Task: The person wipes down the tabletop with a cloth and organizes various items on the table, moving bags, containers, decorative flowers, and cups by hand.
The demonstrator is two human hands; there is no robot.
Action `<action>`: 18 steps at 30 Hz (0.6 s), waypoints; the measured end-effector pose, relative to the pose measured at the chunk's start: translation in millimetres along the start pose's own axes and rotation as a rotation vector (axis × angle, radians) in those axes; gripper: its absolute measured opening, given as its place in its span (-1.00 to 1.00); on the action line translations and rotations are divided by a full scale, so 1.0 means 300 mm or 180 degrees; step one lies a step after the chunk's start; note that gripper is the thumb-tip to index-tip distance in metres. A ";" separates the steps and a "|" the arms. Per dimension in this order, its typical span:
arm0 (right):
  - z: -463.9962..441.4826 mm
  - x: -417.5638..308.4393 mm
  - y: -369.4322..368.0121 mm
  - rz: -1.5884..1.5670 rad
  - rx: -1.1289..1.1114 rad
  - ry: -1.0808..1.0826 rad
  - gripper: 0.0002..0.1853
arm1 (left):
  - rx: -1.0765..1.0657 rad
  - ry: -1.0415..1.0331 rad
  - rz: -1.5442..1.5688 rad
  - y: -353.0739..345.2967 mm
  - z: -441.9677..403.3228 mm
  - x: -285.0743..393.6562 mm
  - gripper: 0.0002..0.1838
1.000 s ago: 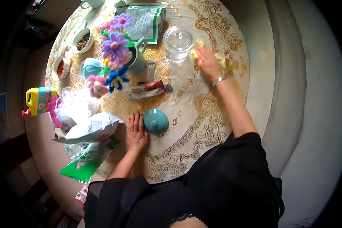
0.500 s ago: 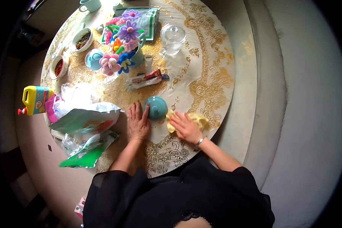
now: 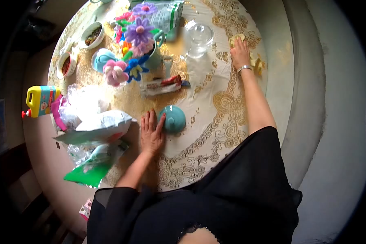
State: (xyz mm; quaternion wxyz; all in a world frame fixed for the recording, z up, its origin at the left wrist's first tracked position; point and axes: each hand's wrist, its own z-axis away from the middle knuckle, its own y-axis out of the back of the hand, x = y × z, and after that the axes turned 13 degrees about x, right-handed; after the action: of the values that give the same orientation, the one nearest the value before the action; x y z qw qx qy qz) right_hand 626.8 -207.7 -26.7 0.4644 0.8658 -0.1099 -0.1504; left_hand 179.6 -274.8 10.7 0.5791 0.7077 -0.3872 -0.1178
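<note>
At upper right, the right hand (image 3: 240, 55) lies flat on a yellow cloth (image 3: 235, 38) that pokes past its fingertips. Mid-frame, the flat, spread left hand (image 3: 152, 137) touches the teal lid (image 3: 174, 120) on its right.

Gold on cream right across the tablecloth (image 3: 203, 156), scrolls and lacy floral motifs curling round the border! Pale yellow on the cloth (image 3: 258, 65), plain teal on the lid (image 3: 173, 118), silver flashing on the bracelet (image 3: 245, 68), solid black down the sleeve (image 3: 250, 160). And the flowers (image 3: 138, 35), what a show: purple petals with pinkish centres, soft pink, deep blue with yellow in the middle, a spot of orange. Bright yellow for the jug (image 3: 39, 101), red on its cap (image 3: 27, 114), blue across the label. Vivid green on the bag (image 3: 83, 174), silvery grey edged with green on the pouch (image 3: 162, 18).
</note>
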 end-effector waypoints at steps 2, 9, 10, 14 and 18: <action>0.056 -0.056 0.035 0.0168 -0.0331 0.0437 -0.51 | -0.0016 0.0049 0.0050 -0.002 0.003 0.008 -0.29; 0.658 -0.508 0.394 -0.0823 -0.0393 0.0727 -0.35 | 0.0158 -0.0019 0.0051 -0.008 0.006 0.009 -0.29; 0.742 -0.578 0.463 -0.0864 -0.0620 0.0674 -0.34 | 0.0147 -0.0032 0.0065 -0.006 0.012 0.010 -0.29; 0.989 -0.777 0.665 -0.1603 -0.1308 0.0791 -0.33 | 0.0170 0.0000 0.0020 -0.011 0.009 0.012 -0.29; 1.047 -0.779 0.727 -0.2043 -0.1497 0.0975 -0.33 | 0.0289 -0.0092 0.0059 -0.010 0.015 0.007 -0.29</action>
State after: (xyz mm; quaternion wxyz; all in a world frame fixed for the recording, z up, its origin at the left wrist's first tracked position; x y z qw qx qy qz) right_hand 284.4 -491.6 28.4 0.5898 0.7389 0.2728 -0.1780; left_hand 179.5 -279.3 7.3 0.5417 0.7279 -0.4070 -0.1050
